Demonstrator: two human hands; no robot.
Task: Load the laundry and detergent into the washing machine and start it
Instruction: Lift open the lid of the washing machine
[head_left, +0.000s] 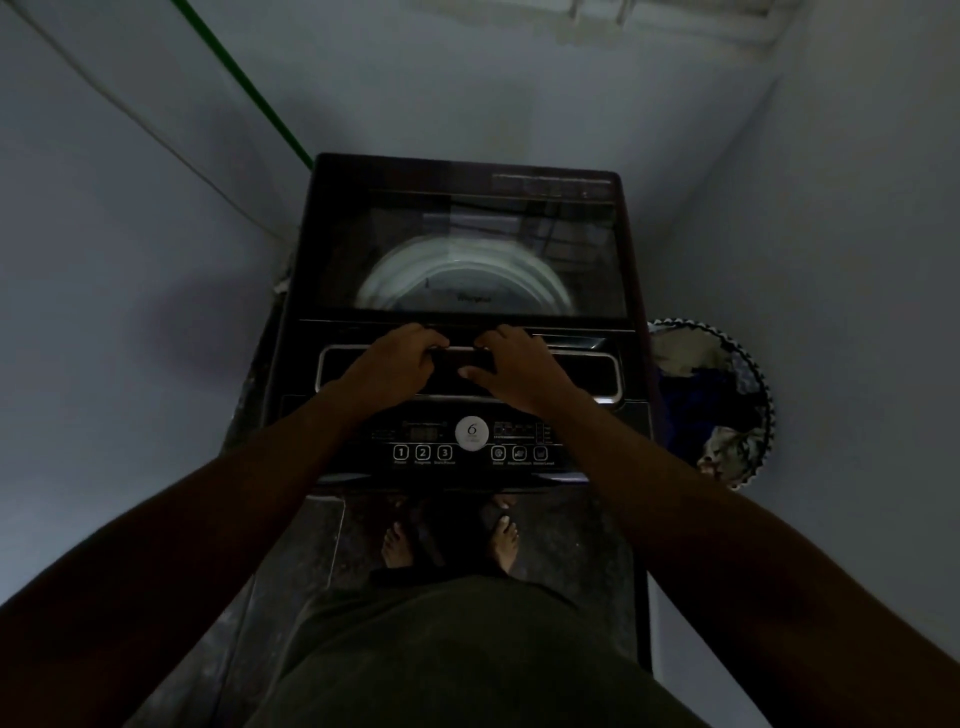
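A dark top-loading washing machine (332, 249) stands in front of me in a dim room. Its glass lid (467, 249) is down, and the pale drum rim shows through it. My left hand (395, 364) and my right hand (514, 366) both rest on the lid's front handle (582, 358), fingers curled over its edge. The control panel (470, 441) with numbered buttons lies just below my hands. To the right of the machine, a round laundry basket (763, 415) holds blue and pale clothes. No detergent is visible.
Pale walls close in on both sides of the machine. A green pipe (244, 83) runs down the left wall to the machine's back corner. My bare feet (452, 540) stand on a dark floor right in front of the machine.
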